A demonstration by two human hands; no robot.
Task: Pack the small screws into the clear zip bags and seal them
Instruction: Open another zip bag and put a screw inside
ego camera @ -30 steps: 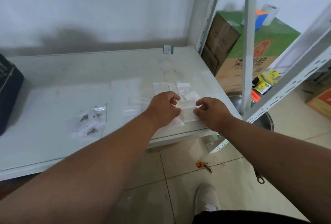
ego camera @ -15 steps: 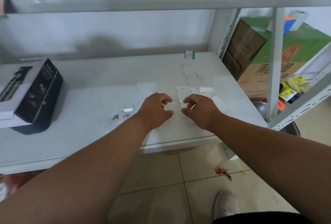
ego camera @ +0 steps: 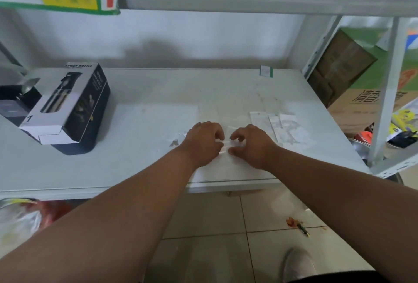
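My left hand [ego camera: 204, 141] and my right hand [ego camera: 252, 144] meet over the front middle of the white shelf [ego camera: 140, 165]. Both pinch a small clear zip bag [ego camera: 226, 146] between fingertips, the bag barely visible between the two hands. A few small screws [ego camera: 174, 143] in clear plastic lie just left of my left hand, partly hidden by it. Several empty clear bags with white labels [ego camera: 282, 126] lie to the right of my right hand.
A dark spray-bottle box [ego camera: 67, 106] lies tilted at the shelf's left. Cardboard boxes [ego camera: 352, 88] and a white upright post [ego camera: 386, 92] stand on the right. A small label [ego camera: 266, 71] sits at the back edge. Below is tiled floor with a pen [ego camera: 303, 229] and my shoe [ego camera: 298, 264].
My view has swung left and up, bringing the spray-bottle box into sight. Both hands moved left from the empty bags toward the screws and closed on one bag.
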